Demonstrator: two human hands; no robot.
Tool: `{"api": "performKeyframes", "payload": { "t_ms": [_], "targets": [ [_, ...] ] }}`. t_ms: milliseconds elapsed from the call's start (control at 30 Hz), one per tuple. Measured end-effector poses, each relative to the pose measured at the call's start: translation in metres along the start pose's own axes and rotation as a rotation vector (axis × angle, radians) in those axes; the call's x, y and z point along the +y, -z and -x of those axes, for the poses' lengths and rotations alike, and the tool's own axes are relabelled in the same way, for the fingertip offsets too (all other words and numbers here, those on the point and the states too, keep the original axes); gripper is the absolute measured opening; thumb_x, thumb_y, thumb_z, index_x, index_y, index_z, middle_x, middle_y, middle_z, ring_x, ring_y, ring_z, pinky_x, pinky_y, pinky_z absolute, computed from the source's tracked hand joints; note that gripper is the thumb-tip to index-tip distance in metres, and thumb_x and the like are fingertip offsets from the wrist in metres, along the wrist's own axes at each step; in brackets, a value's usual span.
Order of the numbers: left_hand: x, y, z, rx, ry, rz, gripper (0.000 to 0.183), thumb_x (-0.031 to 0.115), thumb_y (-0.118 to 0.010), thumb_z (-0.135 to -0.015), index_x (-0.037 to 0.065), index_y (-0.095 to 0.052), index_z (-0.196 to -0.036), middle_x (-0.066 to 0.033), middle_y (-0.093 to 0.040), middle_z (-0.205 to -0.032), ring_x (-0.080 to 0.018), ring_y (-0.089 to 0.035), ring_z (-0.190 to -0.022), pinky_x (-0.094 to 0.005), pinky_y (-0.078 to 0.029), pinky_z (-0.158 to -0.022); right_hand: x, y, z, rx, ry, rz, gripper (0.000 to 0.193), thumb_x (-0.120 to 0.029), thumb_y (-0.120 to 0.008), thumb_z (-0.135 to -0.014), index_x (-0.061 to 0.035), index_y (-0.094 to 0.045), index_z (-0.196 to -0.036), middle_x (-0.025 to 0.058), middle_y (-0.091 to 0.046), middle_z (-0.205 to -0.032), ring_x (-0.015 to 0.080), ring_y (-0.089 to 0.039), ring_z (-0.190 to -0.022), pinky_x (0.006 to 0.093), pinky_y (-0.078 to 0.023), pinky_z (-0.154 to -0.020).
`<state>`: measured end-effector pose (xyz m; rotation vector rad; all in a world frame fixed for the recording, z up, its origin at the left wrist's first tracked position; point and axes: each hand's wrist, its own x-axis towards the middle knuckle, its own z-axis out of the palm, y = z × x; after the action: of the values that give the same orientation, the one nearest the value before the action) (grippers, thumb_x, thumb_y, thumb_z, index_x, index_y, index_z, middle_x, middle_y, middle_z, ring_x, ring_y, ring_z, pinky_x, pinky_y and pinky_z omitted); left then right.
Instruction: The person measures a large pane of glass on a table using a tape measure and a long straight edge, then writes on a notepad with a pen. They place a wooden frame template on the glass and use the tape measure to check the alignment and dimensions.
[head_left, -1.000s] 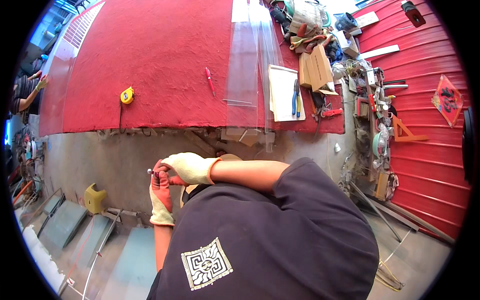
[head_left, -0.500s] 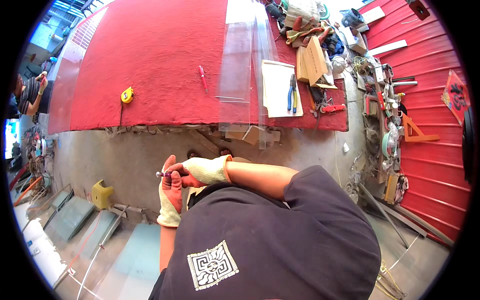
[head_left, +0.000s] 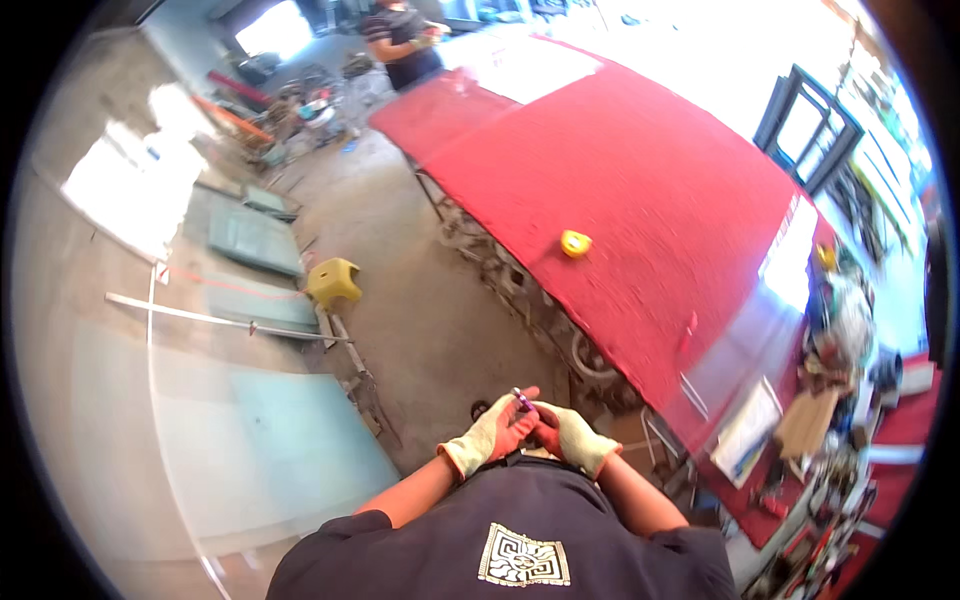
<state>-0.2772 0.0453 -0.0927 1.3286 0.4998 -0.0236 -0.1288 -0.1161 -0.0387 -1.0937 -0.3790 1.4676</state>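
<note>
Both hands gloved in pale knit fabric with orange-red palms, brought together in front of the chest, above the dark blue shirt with a white square emblem (head_left: 523, 556). Left hand (head_left: 492, 436) curled, fingers closed around a small purple-tipped metal tool (head_left: 521, 400), its tip poking up just above the fingertips. Right hand (head_left: 566, 436) pressed against the left, fingers bent toward the same small tool; cannot tell whether actually gripping it or only touching. Tool too small and blurred for its kind to be told.

Below the hands, grey concrete floor (head_left: 420, 300). To the right and ahead, a long desk covered in red cloth (head_left: 640, 180), with a small round yellow tape measure (head_left: 575, 243) lying on the cloth, well apart from the hands. Clear glass sheet (head_left: 745, 345) resting across the near end of the desk. Past that, a cluttered heap of tools and papers (head_left: 830, 400) at the desk's right end.

On the floor to the left, large pale green glass panes (head_left: 250, 440) lying flat, a long thin metal bar (head_left: 220, 320) laid across them, a small yellow plastic stool (head_left: 334, 283) just beside. At the far end of the desk, another person in a dark shirt (head_left: 405, 40).
</note>
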Motion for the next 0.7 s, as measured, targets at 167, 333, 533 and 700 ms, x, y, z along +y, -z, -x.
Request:
{"api": "performKeyframes", "payload": {
  "t_ms": [167,333,533,700],
  "targets": [
    [0.018,0.111,0.025,0.053,0.194,-0.417,0.049,0.029,-0.058,-0.123,0.009,-0.057,-0.168,-0.0133,-0.068,-0.160,-0.0232,-0.060,-0.152,-0.0365,-0.046,-0.128,0.022,-0.011,-0.079,0.238,-0.009,0.592,0.042,-0.020,-0.066,-0.117,-0.0078,-0.066,-0.158,0.0134,-0.085,-0.111,0.0206,-0.081,-0.106,0.0376,-0.062,-0.094],
    [-0.003,0.214,0.065,0.256,0.300,-0.267,0.046,0.028,-0.057,-0.122,0.010,-0.058,-0.165,-0.0145,-0.069,-0.160,-0.0231,-0.061,-0.151,-0.0360,-0.046,-0.126,0.054,0.002,-0.150,0.353,0.180,1.052,0.022,-0.023,-0.074,-0.112,-0.0061,-0.084,-0.121,0.0174,-0.083,-0.113,0.0312,-0.082,-0.108,0.0405,-0.063,-0.097],
    [-0.017,0.313,0.092,0.391,0.283,-0.297,0.046,0.030,-0.061,-0.121,0.013,-0.057,-0.164,-0.0101,-0.070,-0.157,-0.0217,-0.063,-0.147,-0.0361,-0.048,-0.123,0.075,0.016,-0.217,0.392,0.012,0.874,0.019,-0.012,-0.067,-0.116,-0.0065,-0.079,-0.131,0.0039,-0.081,-0.109,0.0145,-0.072,-0.095,0.0315,-0.058,-0.087],
    [-0.053,0.367,0.101,0.560,0.152,-0.109,0.045,0.023,-0.060,-0.122,0.008,-0.056,-0.164,-0.0066,-0.069,-0.154,-0.0191,-0.061,-0.146,-0.0336,-0.046,-0.126,0.074,0.027,-0.256,0.449,-0.214,0.757,0.019,-0.011,-0.068,-0.112,-0.0064,-0.079,-0.127,0.0034,-0.079,-0.098,0.0158,-0.071,-0.087,0.0349,-0.058,-0.079]
  ]
}}
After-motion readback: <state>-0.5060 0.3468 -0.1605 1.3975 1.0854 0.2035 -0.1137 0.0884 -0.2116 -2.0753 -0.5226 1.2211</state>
